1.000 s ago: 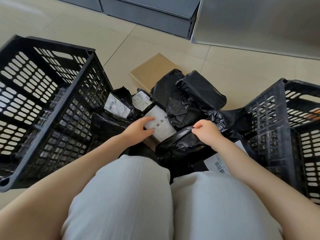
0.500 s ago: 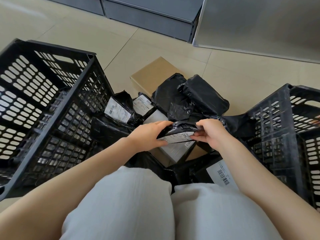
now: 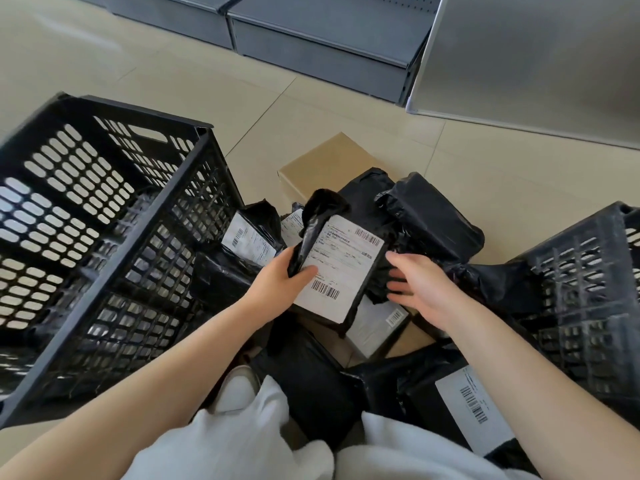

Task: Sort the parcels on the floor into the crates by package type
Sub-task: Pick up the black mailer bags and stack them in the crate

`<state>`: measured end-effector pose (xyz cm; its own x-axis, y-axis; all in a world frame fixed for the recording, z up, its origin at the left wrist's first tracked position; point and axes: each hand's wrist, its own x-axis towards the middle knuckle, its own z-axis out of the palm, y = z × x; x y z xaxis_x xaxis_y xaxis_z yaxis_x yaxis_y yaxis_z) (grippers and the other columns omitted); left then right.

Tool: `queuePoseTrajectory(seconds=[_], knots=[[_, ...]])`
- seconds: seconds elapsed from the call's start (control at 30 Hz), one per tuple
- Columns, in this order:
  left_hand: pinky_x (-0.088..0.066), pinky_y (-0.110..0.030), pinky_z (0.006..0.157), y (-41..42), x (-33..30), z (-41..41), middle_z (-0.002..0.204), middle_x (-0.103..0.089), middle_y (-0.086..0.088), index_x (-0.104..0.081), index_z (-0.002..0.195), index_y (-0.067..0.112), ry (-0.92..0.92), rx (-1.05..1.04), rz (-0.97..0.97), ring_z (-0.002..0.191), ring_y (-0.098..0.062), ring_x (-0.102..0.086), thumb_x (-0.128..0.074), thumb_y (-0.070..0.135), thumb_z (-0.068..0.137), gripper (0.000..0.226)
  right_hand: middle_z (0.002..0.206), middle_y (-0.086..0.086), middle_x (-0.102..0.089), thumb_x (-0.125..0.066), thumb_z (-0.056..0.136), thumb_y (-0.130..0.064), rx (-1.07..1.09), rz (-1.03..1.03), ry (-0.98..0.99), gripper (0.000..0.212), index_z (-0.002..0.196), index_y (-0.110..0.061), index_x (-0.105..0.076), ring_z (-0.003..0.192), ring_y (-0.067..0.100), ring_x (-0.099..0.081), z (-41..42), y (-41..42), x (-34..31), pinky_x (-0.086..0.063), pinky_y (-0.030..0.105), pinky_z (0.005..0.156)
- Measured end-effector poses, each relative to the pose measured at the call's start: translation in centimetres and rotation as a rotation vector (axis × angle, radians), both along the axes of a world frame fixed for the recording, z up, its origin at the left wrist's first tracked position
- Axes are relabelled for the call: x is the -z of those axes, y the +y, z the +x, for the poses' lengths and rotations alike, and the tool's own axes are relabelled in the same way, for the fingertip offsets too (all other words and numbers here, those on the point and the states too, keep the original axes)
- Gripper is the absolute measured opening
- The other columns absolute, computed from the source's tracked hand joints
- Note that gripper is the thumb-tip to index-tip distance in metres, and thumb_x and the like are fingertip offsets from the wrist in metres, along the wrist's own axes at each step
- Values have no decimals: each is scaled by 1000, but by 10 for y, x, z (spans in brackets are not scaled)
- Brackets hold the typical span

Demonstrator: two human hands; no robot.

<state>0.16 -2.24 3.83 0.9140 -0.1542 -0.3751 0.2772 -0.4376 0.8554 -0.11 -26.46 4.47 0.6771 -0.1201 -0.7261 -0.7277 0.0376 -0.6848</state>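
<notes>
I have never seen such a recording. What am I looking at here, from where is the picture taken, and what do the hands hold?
There is no machine: a person works with bare hands, and one camera on the head looks forward and down. The left hand grips a black bag parcel with a white label, lifted above the pile. The right hand is open beside it, touching nothing that I can see. On the tiled floor lie more black bag parcels and a brown cardboard box. A black crate stands on the left, another black crate on the right.
</notes>
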Motion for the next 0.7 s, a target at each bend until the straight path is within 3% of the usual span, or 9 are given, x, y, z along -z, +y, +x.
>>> queuePoseTrajectory(seconds=[0.1, 0.23, 0.33, 0.5, 0.7], knots=[[-56, -21, 79, 6, -5, 0, 110, -70, 14, -58, 123, 28, 79, -85, -129, 96, -2, -69, -57, 29, 98, 25, 122, 11, -60, -65, 95, -38, -144, 45, -2, 62, 145, -13, -40, 110, 29, -64, 6, 12, -5, -56, 41, 93], [-57, -22, 80, 11, -7, 0, 112, -71, 11, -57, 127, 25, 120, -135, -189, 98, -5, -69, -56, 29, 99, 28, 117, 8, -69, -62, 98, -33, -247, 60, -47, 46, 138, -14, -47, 104, 26, -69, 11, 29, -11, -55, 43, 97], [-56, -19, 77, 13, -12, -1, 112, -70, 11, -56, 127, 27, 142, -140, -214, 99, -6, -69, -54, 27, 100, 28, 113, 5, -72, -57, 101, -27, -273, 79, -82, 36, 134, -14, -52, 99, 22, -72, 11, 36, -11, -58, 39, 91], [-54, -38, 97, 21, -16, -3, 115, -71, 9, -55, 128, 33, 200, -165, -260, 104, -13, -69, -54, 28, 100, 29, 117, 7, -70, -55, 102, -25, -302, 74, -111, 35, 135, -12, -52, 99, 20, -71, 8, 43, -16, -61, 30, 76], [-53, -42, 97, 34, -16, -5, 111, -74, 6, -61, 114, 38, 227, -185, -342, 102, -16, -71, -62, 24, 95, 23, 117, 6, -70, -53, 103, -24, -308, 60, -149, 35, 136, -12, -52, 98, 19, -70, 11, 52, -21, -60, 28, 73]])
